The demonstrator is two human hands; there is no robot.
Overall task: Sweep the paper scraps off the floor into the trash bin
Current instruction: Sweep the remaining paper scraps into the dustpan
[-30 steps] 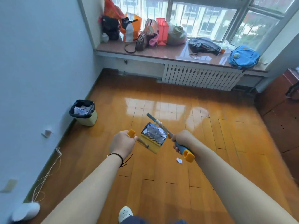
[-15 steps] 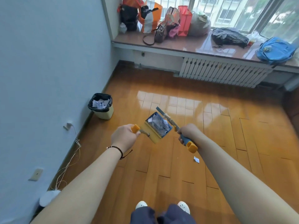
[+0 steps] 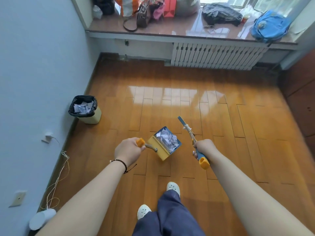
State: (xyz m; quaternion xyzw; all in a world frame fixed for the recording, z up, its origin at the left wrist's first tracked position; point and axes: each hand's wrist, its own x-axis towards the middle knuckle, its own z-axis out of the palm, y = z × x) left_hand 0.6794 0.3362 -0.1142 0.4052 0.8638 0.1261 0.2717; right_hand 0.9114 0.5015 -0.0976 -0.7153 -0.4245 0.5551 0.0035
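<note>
My left hand [image 3: 128,151] grips the orange-capped handle of a yellow and blue dustpan [image 3: 164,145], held above the wooden floor. White paper scraps [image 3: 166,138] fill the pan. My right hand [image 3: 203,148] holds a small broom [image 3: 192,140] by its blue and orange handle, its head pointing up and away. The trash bin [image 3: 85,109], cream with a black liner, stands against the left wall ahead of the dustpan, with paper scraps inside.
A light blue wall runs along the left with a loose cord [image 3: 56,181] and a white object [image 3: 41,218] at its foot. A radiator [image 3: 214,55] and a windowsill [image 3: 187,31] crowded with bags close off the far end. My feet in white shoes [image 3: 173,188] stand below.
I have stepped forward across the floor, so the bin and windowsill sit closer. The lone scrap that lay on the floor by my right hand has dropped out of view. Both hands keep their grips.
</note>
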